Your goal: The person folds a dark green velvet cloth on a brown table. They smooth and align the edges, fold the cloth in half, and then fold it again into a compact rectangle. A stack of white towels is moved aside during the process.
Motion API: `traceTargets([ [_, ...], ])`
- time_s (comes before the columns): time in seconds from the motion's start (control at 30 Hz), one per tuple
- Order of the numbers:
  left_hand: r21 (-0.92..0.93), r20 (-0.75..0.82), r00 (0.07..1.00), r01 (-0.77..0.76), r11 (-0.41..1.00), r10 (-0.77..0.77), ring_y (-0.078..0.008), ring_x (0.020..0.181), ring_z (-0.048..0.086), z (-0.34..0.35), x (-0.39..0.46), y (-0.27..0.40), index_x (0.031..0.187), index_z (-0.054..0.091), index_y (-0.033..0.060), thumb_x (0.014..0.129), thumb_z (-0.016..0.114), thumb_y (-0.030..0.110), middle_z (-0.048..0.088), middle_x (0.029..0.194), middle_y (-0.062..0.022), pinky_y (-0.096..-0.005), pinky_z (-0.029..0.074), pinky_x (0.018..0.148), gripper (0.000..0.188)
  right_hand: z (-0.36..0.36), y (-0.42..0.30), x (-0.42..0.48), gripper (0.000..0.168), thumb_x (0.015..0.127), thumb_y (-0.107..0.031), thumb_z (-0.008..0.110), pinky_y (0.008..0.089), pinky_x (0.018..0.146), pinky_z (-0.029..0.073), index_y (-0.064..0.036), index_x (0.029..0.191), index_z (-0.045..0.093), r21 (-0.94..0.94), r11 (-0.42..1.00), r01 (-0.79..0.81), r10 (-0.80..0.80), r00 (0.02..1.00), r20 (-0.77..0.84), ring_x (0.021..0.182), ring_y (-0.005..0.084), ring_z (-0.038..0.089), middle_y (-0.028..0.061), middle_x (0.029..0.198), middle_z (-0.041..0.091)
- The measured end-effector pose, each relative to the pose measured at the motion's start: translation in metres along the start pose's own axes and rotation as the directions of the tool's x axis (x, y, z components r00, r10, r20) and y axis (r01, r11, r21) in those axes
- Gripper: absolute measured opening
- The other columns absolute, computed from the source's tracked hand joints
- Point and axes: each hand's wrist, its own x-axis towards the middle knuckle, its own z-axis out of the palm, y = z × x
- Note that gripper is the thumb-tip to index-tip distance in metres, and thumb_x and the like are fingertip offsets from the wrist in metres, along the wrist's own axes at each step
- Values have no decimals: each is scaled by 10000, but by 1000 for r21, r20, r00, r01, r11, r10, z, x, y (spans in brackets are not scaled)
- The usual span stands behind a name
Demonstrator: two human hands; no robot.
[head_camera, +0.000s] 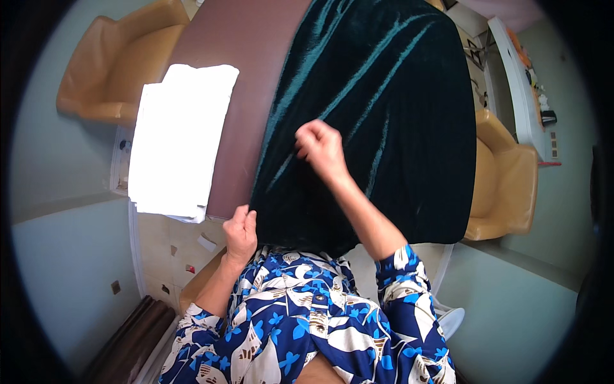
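Note:
A dark green velvet cloth (431, 120) covers the right part of the table and hangs over its near edge, with several slanting folds across it. At the cloth's near left corner, my left hand (241, 234) is closed on the edge between thumb and fingers. My right hand (320, 146) is over the middle of the cloth, slightly blurred, with its fingers curled in. Whether it pinches the cloth or something small cannot be made out. To the left lies a folded white cloth (180, 144), brightly overexposed.
The brown tabletop (249, 96) shows between the two cloths. Tan armchairs stand at the left (139, 62) and right (503, 182). A white shelf (515, 81) with small items runs along the right wall. Scraps, including a white one (206, 243), lie on the tiled floor.

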Motion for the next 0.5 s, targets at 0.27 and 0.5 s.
traceTargets([
  [0.27, -101, 106, 985, -125, 987, 136, -306, 454, 534, -12, 2, 25, 801, 534, -4, 782, 612, 43, 497, 548, -151, -325, 399, 399, 93, -6, -28, 109, 521, 754, -479, 575, 412, 655, 468, 34, 664, 593, -694, 720, 12, -218, 953, -210, 655, 317, 597, 176, 634, 597],
  [0.5, -171, 166, 980, -83, 982, 112, -277, 424, 521, -14, -3, 31, 786, 525, 1, 782, 626, 51, 492, 519, -130, -303, 394, 377, 114, 21, -45, 147, 617, 727, -599, 558, 373, 644, 482, 7, 732, 674, -966, 260, 1, -1, 1000, 1, 713, 289, 627, 165, 714, 639],
])
